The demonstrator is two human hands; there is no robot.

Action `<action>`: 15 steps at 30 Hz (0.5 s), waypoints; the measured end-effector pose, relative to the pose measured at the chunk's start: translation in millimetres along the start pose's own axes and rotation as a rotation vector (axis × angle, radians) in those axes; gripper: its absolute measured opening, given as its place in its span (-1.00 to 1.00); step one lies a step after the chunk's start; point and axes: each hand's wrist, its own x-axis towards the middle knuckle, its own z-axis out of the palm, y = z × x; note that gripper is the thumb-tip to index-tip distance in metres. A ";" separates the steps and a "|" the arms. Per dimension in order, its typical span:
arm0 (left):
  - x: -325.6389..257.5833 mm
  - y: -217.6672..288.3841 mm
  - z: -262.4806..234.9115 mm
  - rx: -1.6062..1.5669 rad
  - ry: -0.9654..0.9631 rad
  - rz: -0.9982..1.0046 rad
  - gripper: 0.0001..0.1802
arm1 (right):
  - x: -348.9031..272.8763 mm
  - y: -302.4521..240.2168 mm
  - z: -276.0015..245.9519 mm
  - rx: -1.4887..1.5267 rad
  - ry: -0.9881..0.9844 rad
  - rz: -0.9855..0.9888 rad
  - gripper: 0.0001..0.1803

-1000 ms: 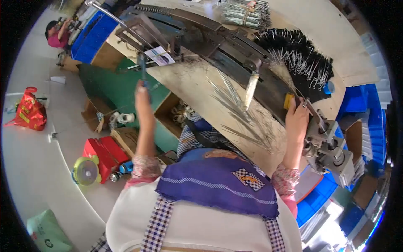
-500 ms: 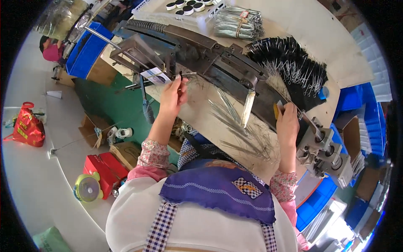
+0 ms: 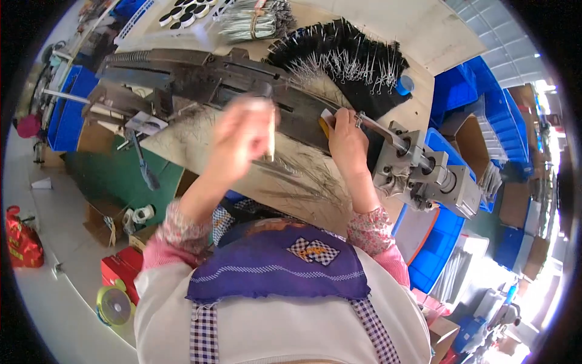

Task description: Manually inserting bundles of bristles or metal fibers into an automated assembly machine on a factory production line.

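My left hand (image 3: 239, 136) is smeared by motion over the long metal machine (image 3: 200, 76). It is right beside the machine's pale lever handle (image 3: 271, 136); whether its fingers grip the handle cannot be made out. On the machine's right part, my right hand (image 3: 350, 142) is closed, with a small yellow-and-white piece (image 3: 325, 124) at its fingertips. Those fingers are close to the tip of a metal spindle (image 3: 385, 133), which runs into a block-mounted unit (image 3: 424, 167). Loose thin wires (image 3: 291, 188) lie on the wooden table, in front of the machine.
Beyond the machine lies a pile of black-bristled wire brushes (image 3: 357, 67) with looped ends, beside a blue round cap (image 3: 404, 85). A tied wire bundle (image 3: 254, 21) and a white crate (image 3: 130, 33) holding black-topped white rolls are farther back. Blue bins (image 3: 451, 88) stand at right.
My left hand has left the card at the machine's left end and moved right to the lever handle. My right hand keeps its place by the spindle. The whole view has shifted.
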 end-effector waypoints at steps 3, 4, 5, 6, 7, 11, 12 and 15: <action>24.4 5.2 75.4 -0.188 -0.581 -0.526 -0.71 | -7.1 5.9 -12.7 0.237 0.149 -0.136 -0.76; 30.7 -8.5 88.0 -0.215 -0.579 -0.639 -0.72 | -21.2 26.4 16.5 0.466 0.052 0.084 -0.75; 35.8 -18.3 89.3 -0.221 -0.593 -0.629 -0.72 | -34.0 46.4 41.3 0.686 -0.041 0.310 -0.75; 40.3 -29.2 76.5 -0.291 -0.464 -0.645 -0.72 | -27.3 17.9 15.7 0.405 0.007 0.100 -0.77; 44.0 -35.8 64.6 -0.363 -0.345 -0.658 -0.73 | -27.2 -17.1 -27.7 0.120 0.071 -0.107 -0.79; 38.3 -35.4 57.4 -0.243 0.036 -0.411 -0.72 | -59.1 -24.9 -98.3 0.056 -0.131 -0.169 -0.84; 38.2 -35.3 57.3 -0.230 0.036 -0.410 -0.72 | -54.8 -22.1 -113.6 0.077 -0.188 -0.172 -0.86; 37.5 -37.2 59.8 -0.214 0.006 -0.416 -0.73 | -1.8 -26.9 -154.6 0.065 -0.012 -0.082 -0.90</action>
